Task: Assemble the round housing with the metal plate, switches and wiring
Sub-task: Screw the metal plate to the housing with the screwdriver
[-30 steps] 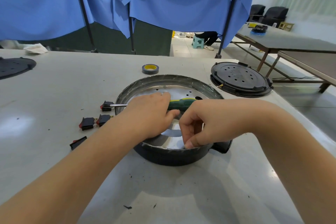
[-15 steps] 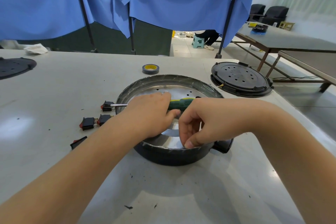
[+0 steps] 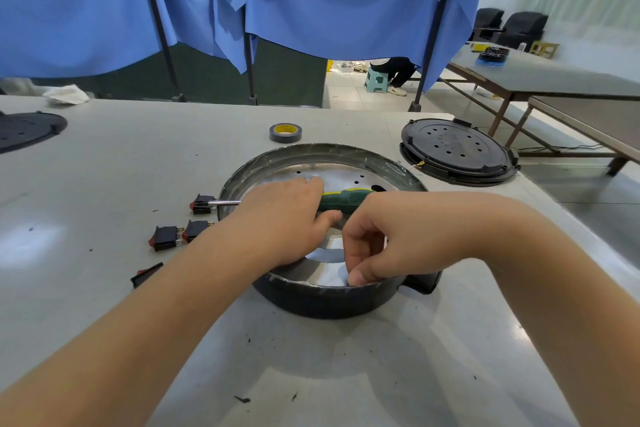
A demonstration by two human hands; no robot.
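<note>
The round black housing (image 3: 322,302) stands on the table in front of me, with a shiny perforated metal plate (image 3: 349,177) lying inside it. My left hand (image 3: 287,218) grips a screwdriver with a green handle (image 3: 346,199); its shaft points left over the rim. My right hand (image 3: 384,239) reaches down into the housing near its front rim, fingers curled; what they hold is hidden. Several black rocker switches with red faces lie left of the housing: one (image 3: 202,203) by the shaft tip, a pair (image 3: 180,234) below it, another (image 3: 145,274) nearer me.
A roll of grey tape (image 3: 285,132) lies behind the housing. A second black round cover (image 3: 457,152) sits at the right, close to the table edge, and a third (image 3: 24,130) at far left. Blue curtains hang behind. Another table stands to the right.
Almost nothing has moved. My right hand's fingers have shifted slightly at the front rim inside the housing; my left hand keeps the screwdriver where it was.
</note>
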